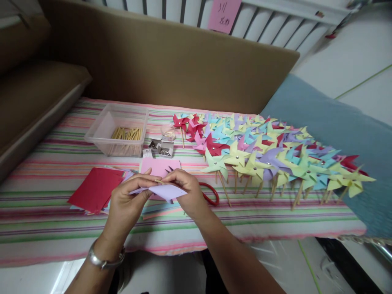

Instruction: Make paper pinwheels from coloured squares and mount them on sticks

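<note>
Lilac paper (pixel 168 191), one piece, occupies two hands (pixel 127 201) (pixel 190 194)

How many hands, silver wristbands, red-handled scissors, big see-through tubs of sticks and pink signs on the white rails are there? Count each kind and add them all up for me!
Hands: 2 (left hand, right hand)
Silver wristband: 1
Red-handled scissors: 1
See-through tub of sticks: 1
Pink sign: 1
Total: 6
</note>
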The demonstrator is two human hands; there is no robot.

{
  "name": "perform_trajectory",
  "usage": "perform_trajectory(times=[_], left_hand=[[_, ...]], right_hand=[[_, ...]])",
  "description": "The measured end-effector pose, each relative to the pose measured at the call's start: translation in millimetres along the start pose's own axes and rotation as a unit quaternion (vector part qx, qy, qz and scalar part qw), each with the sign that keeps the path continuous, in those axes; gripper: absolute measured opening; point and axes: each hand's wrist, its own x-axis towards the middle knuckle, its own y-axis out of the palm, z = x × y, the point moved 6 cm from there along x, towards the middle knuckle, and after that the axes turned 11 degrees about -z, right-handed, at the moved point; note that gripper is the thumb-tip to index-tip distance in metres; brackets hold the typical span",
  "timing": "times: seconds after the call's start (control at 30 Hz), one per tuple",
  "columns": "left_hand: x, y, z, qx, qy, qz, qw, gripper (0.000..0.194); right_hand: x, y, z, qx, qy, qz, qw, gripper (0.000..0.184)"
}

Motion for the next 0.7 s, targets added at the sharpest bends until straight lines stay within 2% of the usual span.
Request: perform_trajectory(times=[0.23, 0.7], left_hand=[[-1.8, 0.1, -0.1, 0.002, 0.005, 0.0, 1.0, 0.014], [-3.3, -2.1, -1.7, 0.023, 0.007, -0.018, 1.0, 0.014]], right_hand=[[-1.1, 0.9, 0.4, -0.021, -0.024, -0.002, 1.0, 0.004], [-2.9, 1.8, -2.2, 0.016, -0.001, -0.008, 1.0, 0.005]])
